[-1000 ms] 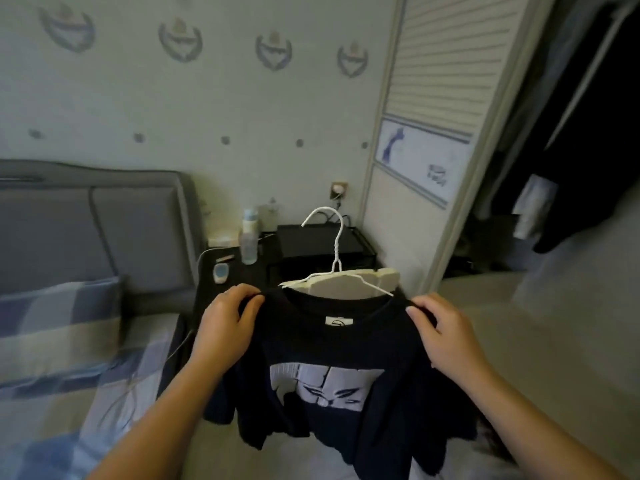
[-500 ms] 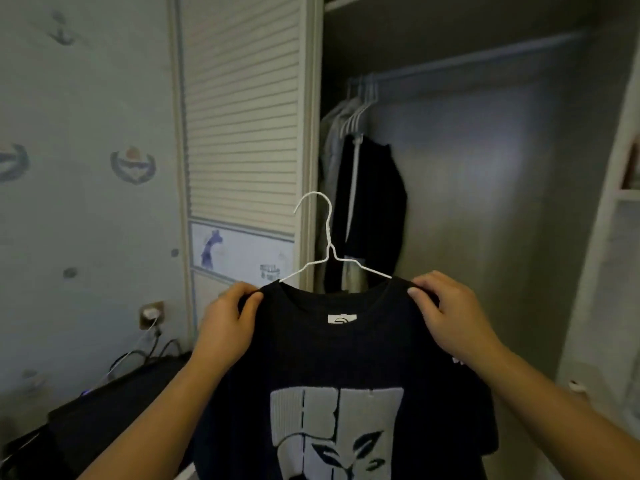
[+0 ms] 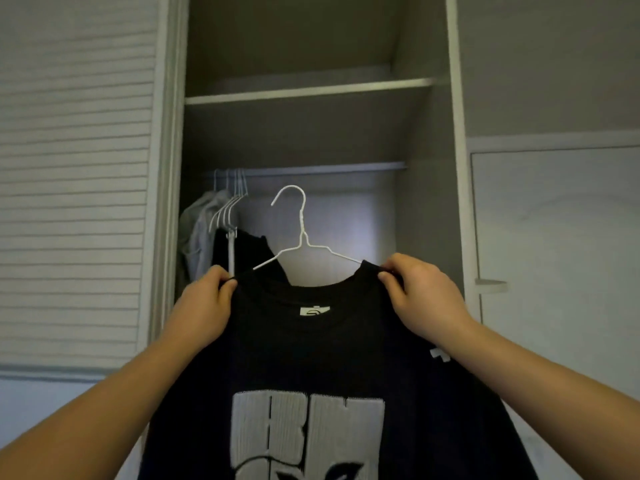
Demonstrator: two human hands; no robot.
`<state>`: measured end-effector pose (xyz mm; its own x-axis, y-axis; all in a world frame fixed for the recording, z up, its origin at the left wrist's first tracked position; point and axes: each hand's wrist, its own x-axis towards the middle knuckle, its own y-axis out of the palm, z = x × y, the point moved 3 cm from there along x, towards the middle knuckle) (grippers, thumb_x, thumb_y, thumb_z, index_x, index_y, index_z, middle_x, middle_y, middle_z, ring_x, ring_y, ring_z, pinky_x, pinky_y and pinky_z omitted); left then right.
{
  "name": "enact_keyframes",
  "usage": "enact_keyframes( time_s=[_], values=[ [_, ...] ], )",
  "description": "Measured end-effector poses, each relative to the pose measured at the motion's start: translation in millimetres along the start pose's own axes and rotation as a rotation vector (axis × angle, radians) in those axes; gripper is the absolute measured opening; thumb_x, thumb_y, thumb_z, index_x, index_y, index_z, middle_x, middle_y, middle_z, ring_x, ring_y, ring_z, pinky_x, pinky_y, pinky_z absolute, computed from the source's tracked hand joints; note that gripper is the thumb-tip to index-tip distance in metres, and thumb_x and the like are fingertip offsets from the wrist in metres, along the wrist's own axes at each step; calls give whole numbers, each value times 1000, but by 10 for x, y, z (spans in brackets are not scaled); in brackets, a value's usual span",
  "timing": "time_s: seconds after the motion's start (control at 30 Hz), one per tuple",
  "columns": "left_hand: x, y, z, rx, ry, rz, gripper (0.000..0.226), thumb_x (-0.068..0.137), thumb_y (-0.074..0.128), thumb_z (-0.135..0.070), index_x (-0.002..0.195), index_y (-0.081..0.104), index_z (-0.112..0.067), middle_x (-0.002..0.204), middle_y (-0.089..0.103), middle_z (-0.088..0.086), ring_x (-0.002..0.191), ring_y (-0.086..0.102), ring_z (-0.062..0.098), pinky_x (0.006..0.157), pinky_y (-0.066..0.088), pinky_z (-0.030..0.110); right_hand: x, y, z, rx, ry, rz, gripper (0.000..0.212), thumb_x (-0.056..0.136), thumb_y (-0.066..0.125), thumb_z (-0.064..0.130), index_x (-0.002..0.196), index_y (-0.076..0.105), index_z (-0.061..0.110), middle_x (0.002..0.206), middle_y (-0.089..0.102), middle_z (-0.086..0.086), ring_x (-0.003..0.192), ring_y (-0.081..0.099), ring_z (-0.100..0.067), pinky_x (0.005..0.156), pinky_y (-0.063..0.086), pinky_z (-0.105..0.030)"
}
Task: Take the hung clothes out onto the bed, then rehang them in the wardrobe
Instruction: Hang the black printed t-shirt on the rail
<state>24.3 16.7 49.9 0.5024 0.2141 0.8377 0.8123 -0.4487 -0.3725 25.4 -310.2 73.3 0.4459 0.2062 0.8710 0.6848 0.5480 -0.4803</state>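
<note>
A black T-shirt (image 3: 329, 358) carries a large white chest print (image 3: 308, 431) of blocky letters that seem to read "BH". The logo on its white neck label (image 3: 314, 311) and a small white mark (image 3: 439, 355) near one sleeve are too small to read.

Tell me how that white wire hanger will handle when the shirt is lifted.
Likely light and a bit bendy: the wire hanger is thin. It may wobble, since the left hand and right hand pinch the black T-shirt at the shoulders, leaving the hook free.
</note>
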Motion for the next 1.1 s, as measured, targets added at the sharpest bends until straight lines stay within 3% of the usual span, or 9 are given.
enact_keyframes(
  time_s=[0.17, 0.27, 0.37, 0.47, 0.63, 0.77, 0.93, 1.1],
  values=[
    [828, 465, -236, -51, 74, -7, 14, 101, 51, -22, 91, 54, -15, 83, 59, 0, 76, 54, 17, 69, 38, 34, 593, -126, -262, -163, 43, -86, 15, 100, 45, 35, 101, 57, 25, 100, 64, 5, 89, 61, -24, 63, 37, -32],
    [1263, 770, -342, -108, 96, 6, 18, 102, 48, -25, 87, 51, -15, 82, 59, 3, 75, 57, 20, 64, 43, 37, 900, -189, -410, -210, 60, -125, 15, 100, 45, 33, 98, 56, 24, 98, 65, 4, 87, 61, -25, 63, 38, -32],
    [1661, 1102, -447, -164, 112, 4, 20, 103, 48, -25, 85, 50, -17, 78, 57, 2, 70, 53, 13, 56, 37, 28, 1158, -240, -534, -271, 69, -161, 16, 100, 44, 33, 96, 56, 22, 94, 64, 2, 83, 60, -25, 62, 44, -34],
    [2023, 1460, -533, -217, 107, 17, 21, 103, 47, -26, 85, 50, -15, 76, 55, 2, 66, 47, 10, 53, 30, 28, 1380, -247, -631, -301, 104, -165, 16, 99, 45, 33, 95, 57, 22, 91, 63, 0, 82, 60, -27, 64, 47, -35],
    [2578, 2053, -599, -313, 124, 65, 21, 102, 48, -28, 84, 50, -20, 80, 59, 5, 73, 52, 23, 67, 39, 34, 1723, -237, -720, -346, 180, -112, 17, 96, 50, 31, 89, 60, 19, 86, 63, -3, 81, 61, -28, 70, 53, -40],
    [2984, 2457, -615, -323, 198, 80, 21, 103, 46, -30, 84, 48, -20, 88, 64, 12, 82, 57, 32, 69, 43, 38, 1998, -141, -717, -352, 269, -45, 21, 95, 52, 27, 90, 66, 12, 88, 66, -6, 80, 63, -26, 73, 56, -40],
    [3386, 2897, -562, -353, 240, 107, 21, 104, 42, -29, 92, 51, -14, 96, 63, 13, 89, 58, 32, 75, 46, 38, 2356, 190, -711, -325, 357, 30, 24, 93, 49, 21, 92, 67, 5, 88, 67, -11, 79, 65, -25, 57, 46, -28],
    [3806, 3317, -265, -416, 181, 82, 24, 104, 36, -35, 87, 46, -23, 97, 61, 8, 83, 56, 26, 79, 51, 43, 2719, 740, -686, -418, 277, -99, 20, 95, 41, 18, 92, 59, 11, 83, 61, -7, 67, 60, -24, 52, 44, -31]
  ],
)
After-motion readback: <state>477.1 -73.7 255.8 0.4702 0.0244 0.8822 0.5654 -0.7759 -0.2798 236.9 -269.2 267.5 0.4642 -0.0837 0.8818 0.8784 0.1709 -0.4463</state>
